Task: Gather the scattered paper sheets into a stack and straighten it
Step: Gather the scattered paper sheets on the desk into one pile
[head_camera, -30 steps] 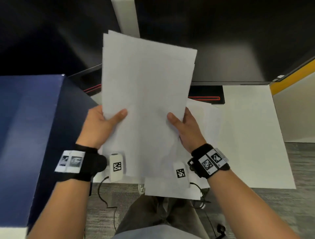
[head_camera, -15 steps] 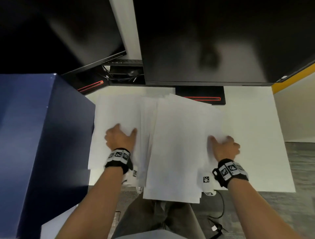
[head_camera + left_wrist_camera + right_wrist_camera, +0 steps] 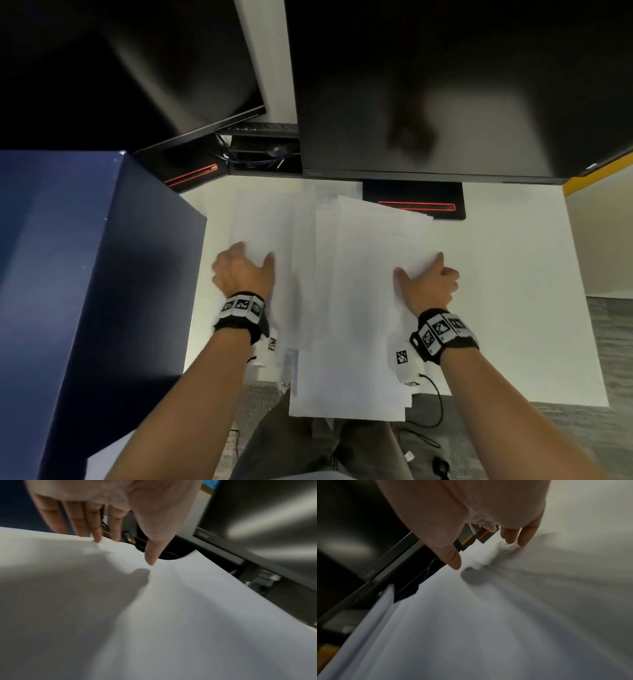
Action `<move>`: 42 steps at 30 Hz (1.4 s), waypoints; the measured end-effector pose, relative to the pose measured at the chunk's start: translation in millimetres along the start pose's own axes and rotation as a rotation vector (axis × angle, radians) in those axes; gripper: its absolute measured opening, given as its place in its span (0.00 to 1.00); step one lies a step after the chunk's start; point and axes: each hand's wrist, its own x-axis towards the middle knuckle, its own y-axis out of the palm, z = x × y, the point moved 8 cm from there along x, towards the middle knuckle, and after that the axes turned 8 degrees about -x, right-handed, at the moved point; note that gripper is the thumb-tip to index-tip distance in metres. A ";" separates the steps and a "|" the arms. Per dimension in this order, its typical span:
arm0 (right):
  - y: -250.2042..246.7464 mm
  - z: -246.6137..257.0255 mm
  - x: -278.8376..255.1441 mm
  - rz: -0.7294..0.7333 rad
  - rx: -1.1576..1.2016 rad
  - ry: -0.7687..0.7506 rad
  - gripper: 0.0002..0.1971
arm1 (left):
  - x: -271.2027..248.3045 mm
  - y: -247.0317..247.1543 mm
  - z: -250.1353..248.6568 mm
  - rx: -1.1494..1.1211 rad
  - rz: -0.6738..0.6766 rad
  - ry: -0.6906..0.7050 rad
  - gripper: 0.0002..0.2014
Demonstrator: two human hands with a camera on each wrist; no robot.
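Observation:
Several white paper sheets (image 3: 356,294) lie fanned out and overlapping on the white desk (image 3: 513,274), their near ends hanging over the front edge. My left hand (image 3: 243,270) rests flat on the left sheets (image 3: 120,608), straight fingers (image 3: 96,534) touching the paper and thumb spread. My right hand (image 3: 428,281) lies at the right edge of the fanned sheets (image 3: 488,615), fingertips (image 3: 525,539) down on the paper, thumb stretched to the left. Neither hand grips anything.
Two dark monitors (image 3: 445,85) stand at the back of the desk, their stand bases (image 3: 414,202) close behind the sheets. A tall dark blue box (image 3: 85,274) walls off the left side. Grey carpet and cables (image 3: 435,404) lie below the front edge.
A second ago both hands held the sheets upright as a bundle. The sheets then came down spread on the desk, and both hands have since slid a little along them.

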 end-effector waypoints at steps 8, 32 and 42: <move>24.6 10.1 -39.0 -0.003 -0.145 -0.307 0.39 | 13.5 -29.6 31.6 -0.093 0.084 -0.235 0.35; 4.2 -49.7 -19.2 -0.030 0.069 0.091 0.42 | -15.9 -8.2 45.0 -0.129 0.114 -0.194 0.41; 31.4 0.7 -12.8 -0.016 0.060 0.080 0.41 | -3.1 25.4 3.5 -0.194 0.256 -0.069 0.19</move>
